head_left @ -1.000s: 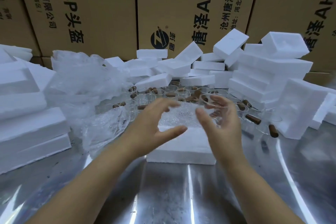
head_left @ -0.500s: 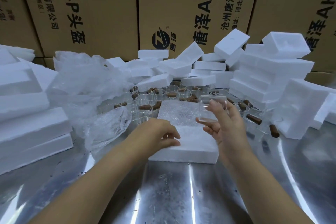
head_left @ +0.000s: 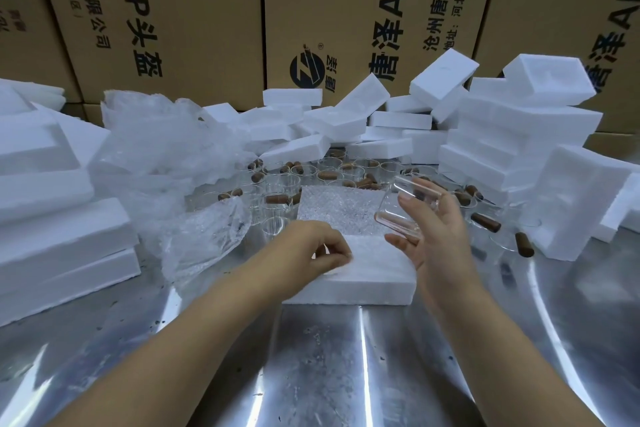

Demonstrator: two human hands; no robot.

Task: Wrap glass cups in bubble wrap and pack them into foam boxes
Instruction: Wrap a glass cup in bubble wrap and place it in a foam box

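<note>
A white foam box (head_left: pixel 367 282) lies flat on the metal table in front of me. A sheet of bubble wrap (head_left: pixel 337 210) is spread over its far half. My left hand (head_left: pixel 311 248) rests on the near left part of the sheet, fingers curled and pinching its edge. My right hand (head_left: pixel 434 225) holds a clear glass cup (head_left: pixel 403 208) tilted on its side just above the right edge of the sheet.
Several more glass cups (head_left: pixel 325 170) with brown wooden handles stand behind the foam box. Stacks of foam boxes (head_left: pixel 512 135) rise at the right and foam boxes (head_left: pixel 52 218) at the left. A heap of bubble wrap (head_left: pixel 166 156) lies left of centre. Cardboard cartons (head_left: pixel 346 10) wall the back.
My right hand picked a glass cup from the group behind and brought it over the sheet, tilting it. My left hand dropped onto the bubble wrap and curled on its edge.
</note>
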